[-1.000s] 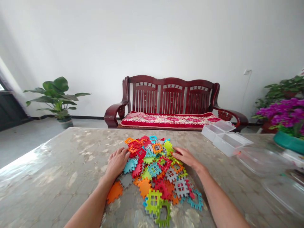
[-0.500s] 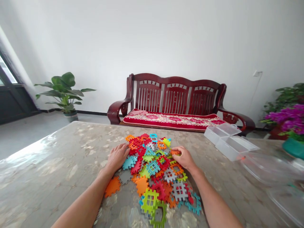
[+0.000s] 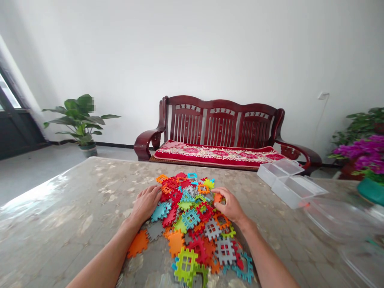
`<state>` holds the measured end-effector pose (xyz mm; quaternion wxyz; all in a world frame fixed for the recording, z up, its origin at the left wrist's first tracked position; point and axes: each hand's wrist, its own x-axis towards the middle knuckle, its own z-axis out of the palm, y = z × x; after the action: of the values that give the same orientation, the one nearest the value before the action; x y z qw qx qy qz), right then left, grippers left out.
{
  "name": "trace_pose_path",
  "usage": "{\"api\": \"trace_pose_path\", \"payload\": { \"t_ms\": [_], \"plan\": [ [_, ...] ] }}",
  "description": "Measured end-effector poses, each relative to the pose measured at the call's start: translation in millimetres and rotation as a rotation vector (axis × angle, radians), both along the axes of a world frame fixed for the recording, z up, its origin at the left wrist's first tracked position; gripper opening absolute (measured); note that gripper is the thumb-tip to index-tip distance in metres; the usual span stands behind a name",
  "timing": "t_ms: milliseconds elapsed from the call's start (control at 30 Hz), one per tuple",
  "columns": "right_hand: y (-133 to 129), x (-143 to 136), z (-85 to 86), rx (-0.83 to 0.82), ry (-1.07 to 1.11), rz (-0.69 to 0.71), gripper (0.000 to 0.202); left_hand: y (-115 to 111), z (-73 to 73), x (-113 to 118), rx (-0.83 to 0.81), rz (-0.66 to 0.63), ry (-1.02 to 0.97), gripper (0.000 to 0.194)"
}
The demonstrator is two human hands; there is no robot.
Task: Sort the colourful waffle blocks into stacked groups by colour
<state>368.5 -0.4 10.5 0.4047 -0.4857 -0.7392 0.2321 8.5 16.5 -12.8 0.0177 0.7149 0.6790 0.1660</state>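
Note:
A heap of colourful interlocking plastic tiles (image 3: pixel 190 219) with toothed edges lies on the table between my hands. My left hand (image 3: pixel 147 202) rests against the heap's left side, palm down with its fingers stretched out. Beside its fingertips are red tiles and a light-blue toothed tile (image 3: pixel 161 211). On the heap's right side, my right hand (image 3: pixel 231 205) has its thumb and fingers bent round an orange tile (image 3: pixel 217 197), part of which they hide. Lime-green window-frame tiles (image 3: pixel 185 265) lie at the near end, and a flat orange tile (image 3: pixel 138 243) sits apart near my left forearm.
Translucent plastic boxes (image 3: pixel 295 192) stand at the table's right, with clear lids (image 3: pixel 337 218) nearer me. A teal pot with purple flowers (image 3: pixel 364 154) is at the far right. Behind the table (image 3: pixel 99 192) stands a dark red wooden bench (image 3: pixel 220 124); a potted plant (image 3: pixel 81 120) is at left.
The orange tile at my right hand is tilted more upright, and the fingers have shifted slightly inward round it. My left hand stays by the heap. The whole view has shifted a little.

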Motion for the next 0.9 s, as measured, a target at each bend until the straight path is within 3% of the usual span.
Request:
{"api": "trace_pose_path", "payload": {
  "t_ms": [133, 233, 467, 667, 900],
  "plan": [
    [-5, -3, 9.2, -0.125, 0.029, 0.062, 0.043, -1, 1.5, 1, -0.009, 0.0, 0.008, 0.048],
    [-5, -3, 10.1, -0.124, 0.076, 0.02, 0.038, -1, 1.3, 2, -0.005, 0.006, 0.019, 0.047],
    [4, 0, -6.0, -0.129, 0.112, -0.127, 0.047, -3, 3.8, 4, 0.003, -0.005, 0.027, 0.047],
    [13, 4, -20.7, -0.217, 0.134, -0.102, 0.055, -2, 0.7, 2, 0.005, -0.003, 0.038, 0.045],
    [18, 1, -26.4, -0.167, 0.045, -0.078, 0.055, -2, 1.2, 3, 0.006, -0.006, 0.02, 0.044]
  ]
}}
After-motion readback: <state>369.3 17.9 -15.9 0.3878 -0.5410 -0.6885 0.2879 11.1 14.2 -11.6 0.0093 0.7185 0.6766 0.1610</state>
